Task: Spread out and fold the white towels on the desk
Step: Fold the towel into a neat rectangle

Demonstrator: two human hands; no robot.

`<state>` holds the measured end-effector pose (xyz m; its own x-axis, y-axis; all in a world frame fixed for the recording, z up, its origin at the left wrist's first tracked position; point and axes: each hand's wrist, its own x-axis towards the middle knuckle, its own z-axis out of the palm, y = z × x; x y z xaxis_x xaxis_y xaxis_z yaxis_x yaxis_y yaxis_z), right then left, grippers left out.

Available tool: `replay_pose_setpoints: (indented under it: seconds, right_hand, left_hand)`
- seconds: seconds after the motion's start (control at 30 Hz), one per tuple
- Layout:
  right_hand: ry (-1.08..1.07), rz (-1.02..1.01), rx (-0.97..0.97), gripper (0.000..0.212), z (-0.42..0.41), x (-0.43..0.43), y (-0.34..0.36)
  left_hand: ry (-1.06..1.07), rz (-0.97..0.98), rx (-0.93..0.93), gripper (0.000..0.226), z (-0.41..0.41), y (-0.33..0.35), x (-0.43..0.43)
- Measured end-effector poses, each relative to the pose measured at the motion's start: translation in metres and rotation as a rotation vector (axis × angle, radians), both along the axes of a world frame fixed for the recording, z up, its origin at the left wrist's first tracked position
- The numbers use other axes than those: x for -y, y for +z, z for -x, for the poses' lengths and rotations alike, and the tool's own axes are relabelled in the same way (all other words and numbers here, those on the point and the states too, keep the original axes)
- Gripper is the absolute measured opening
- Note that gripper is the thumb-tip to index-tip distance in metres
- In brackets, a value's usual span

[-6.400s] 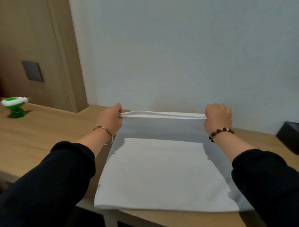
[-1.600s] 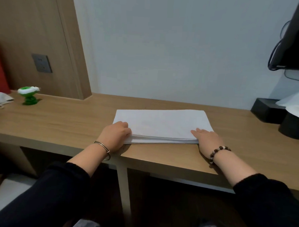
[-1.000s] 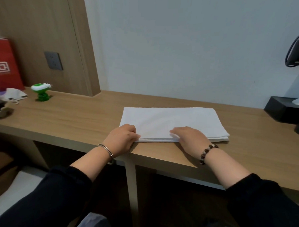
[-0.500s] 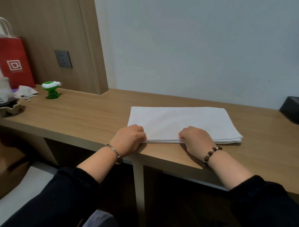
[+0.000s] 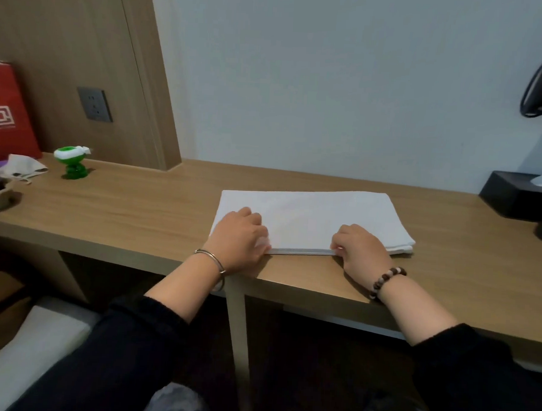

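Folded white towel point(image 5: 319, 212) lies flat on the wooden surface point(image 5: 139, 212), right of centre. Its long near edge runs parallel to the surface's front edge and just behind it. Several stacked layers show along that near edge and at the near-right corner.

Left hand point(image 5: 237, 238) sits on the towel's near-left corner. Its fingers point(image 5: 247, 215) are curled down onto the top layer and the thumb is at the near edge, so the corner is grasped and mostly hidden under the hand. A silver bangle point(image 5: 213, 260) is on that wrist.

Right hand point(image 5: 362, 249) is at the near edge, right of the middle and short of the near-right corner. It is clenched on the layered edge, knuckles above the cloth and thumb tip against the edge. A bead bracelet point(image 5: 386, 280) is on that wrist.

The stretch of near edge between the two hands lies straight and flat. The towel's far half is untouched.

Well apart to the left stand a green toy point(image 5: 71, 162) and a red paper bag point(image 5: 6, 122). A black box point(image 5: 512, 198) sits at far right.
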<state>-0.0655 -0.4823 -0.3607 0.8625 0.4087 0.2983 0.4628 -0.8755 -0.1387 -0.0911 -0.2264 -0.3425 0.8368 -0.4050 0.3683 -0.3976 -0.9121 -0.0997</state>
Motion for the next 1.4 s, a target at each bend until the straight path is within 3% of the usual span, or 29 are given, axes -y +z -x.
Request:
replay_pose_setpoints:
  seconds: [0.1, 0.2, 0.27, 0.33, 0.4, 0.5, 0.67, 0.8, 0.97, 1.23, 1.4]
  right_hand:
    - [0.021, -0.065, -0.024, 0.015, 0.000, -0.003, -0.001]
    - [-0.045, -0.370, -0.129, 0.015, 0.001, 0.009, 0.004]
    - [-0.270, -0.566, 0.008, 0.016, -0.002, 0.032, 0.005]
    - [-0.556, -0.621, 0.094, 0.022, -0.007, 0.060, 0.006]
    - [-0.707, -0.602, -0.033, 0.034, -0.010, 0.080, 0.008]
    - [-0.714, -0.571, -0.259, 0.044, -0.014, 0.088, 0.012]
    - [-0.667, -0.782, -0.300, 0.022, -0.021, 0.086, 0.024]
    - [-0.709, -0.731, -0.420, 0.021, -0.023, 0.085, 0.030]
    - [-0.718, -0.460, -0.465, 0.031, -0.020, 0.087, 0.031]
    - [-0.724, -0.472, -0.615, 0.034, -0.013, 0.088, 0.041]
    - [-0.712, -0.582, -0.729, 0.052, -0.011, 0.086, 0.040]
  left_hand:
    - [-0.058, 0.238, -0.176, 0.026, -0.011, -0.006, 0.050]
    - [-0.042, 0.331, -0.246, 0.018, -0.020, -0.013, 0.073]
    - [-0.023, 0.458, -0.273, 0.016, -0.023, -0.017, 0.073]
    - [-0.014, 0.530, -0.278, 0.015, -0.023, -0.018, 0.072]
    - [-0.010, 0.577, -0.277, 0.013, -0.023, -0.020, 0.072]
    - [0.015, 0.610, -0.268, 0.008, -0.023, -0.021, 0.074]
    - [0.046, 0.585, -0.255, 0.016, -0.025, -0.024, 0.075]
    - [0.067, 0.565, -0.257, 0.018, -0.027, -0.025, 0.077]
    - [0.068, 0.569, -0.261, 0.024, -0.028, -0.025, 0.076]
    - [0.068, 0.570, -0.254, 0.025, -0.027, -0.025, 0.076]
    - [0.059, 0.575, -0.254, 0.028, -0.027, -0.025, 0.076]
